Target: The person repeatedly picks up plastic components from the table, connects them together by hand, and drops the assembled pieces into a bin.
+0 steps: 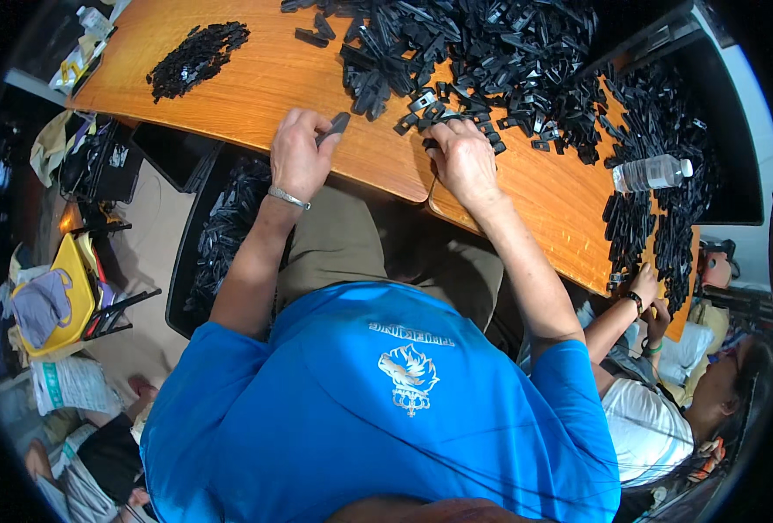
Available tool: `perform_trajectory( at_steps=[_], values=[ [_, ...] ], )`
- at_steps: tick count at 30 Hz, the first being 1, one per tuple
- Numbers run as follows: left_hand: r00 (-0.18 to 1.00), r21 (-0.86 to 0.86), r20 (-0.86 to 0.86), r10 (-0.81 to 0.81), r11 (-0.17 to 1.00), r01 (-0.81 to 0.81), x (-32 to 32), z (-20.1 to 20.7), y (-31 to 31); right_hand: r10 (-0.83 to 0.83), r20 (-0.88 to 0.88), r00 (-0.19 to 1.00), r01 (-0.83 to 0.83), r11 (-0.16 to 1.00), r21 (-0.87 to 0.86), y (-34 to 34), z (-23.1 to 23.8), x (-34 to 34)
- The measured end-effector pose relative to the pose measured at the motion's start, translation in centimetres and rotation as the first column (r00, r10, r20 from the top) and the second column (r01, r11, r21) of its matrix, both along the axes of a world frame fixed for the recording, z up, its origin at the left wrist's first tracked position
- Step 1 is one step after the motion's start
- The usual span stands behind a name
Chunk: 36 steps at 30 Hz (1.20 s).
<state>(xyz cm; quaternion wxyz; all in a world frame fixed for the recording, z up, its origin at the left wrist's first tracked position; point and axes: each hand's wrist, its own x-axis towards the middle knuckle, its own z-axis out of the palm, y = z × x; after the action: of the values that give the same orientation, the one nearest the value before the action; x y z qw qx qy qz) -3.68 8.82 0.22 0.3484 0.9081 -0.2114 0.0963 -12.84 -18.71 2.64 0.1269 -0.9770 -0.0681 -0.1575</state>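
Observation:
My left hand is closed on a long black plastic piece, held between thumb and fingers over the table's near edge. To its right, my right hand reaches into the near side of the pile, its fingers curled down among small black parts with silvery metal bits. What those fingertips grip is hidden beneath them. Just beyond both hands spreads a large heap of black plastic pieces, some long and narrow, others short and blocky.
A smaller heap of black parts lies at the table's far left. A clear bottle rests on more black pieces at right. A co-worker's hands handle parts there. Below the table edge, left of my legs, stands a black bin of black pieces.

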Motion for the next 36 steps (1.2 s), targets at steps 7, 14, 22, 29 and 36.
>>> perform_trajectory(
  at_steps=[7, 14, 22, 29, 36],
  values=[
    [0.878, -0.819, -0.305, -0.369, 0.571, -0.044, -0.8, -0.3, -0.8, 0.087, -0.152, 0.985, -0.057, 0.981, 0.187, 2.0, 2.7, -1.2],
    [0.89, -0.542, -0.347, -0.297, 0.838, 0.068, -0.4, -0.5, -1.0, 0.148, -0.184, 0.972, -0.104, 0.968, 0.229, 2.5, 2.2, -0.5],
    [0.989, -0.076, 0.002, -0.146, 0.986, 0.146, -0.3, 0.7, 0.7, 0.128, -0.317, 0.94, -0.15, 0.988, -0.047, 2.9, 2.5, 0.7],
    [0.989, -0.071, 0.045, -0.139, 0.987, 0.141, -0.5, 0.3, 0.8, 0.17, -0.02, 0.985, -0.16, 0.955, 0.249, 5.5, 0.8, 2.9],
    [0.986, -0.09, 0.054, -0.157, 0.983, 0.161, -0.4, 0.0, 0.7, 0.185, 0.017, 0.983, -0.183, 0.949, 0.257, 5.4, -0.2, 4.3]
  ],
)
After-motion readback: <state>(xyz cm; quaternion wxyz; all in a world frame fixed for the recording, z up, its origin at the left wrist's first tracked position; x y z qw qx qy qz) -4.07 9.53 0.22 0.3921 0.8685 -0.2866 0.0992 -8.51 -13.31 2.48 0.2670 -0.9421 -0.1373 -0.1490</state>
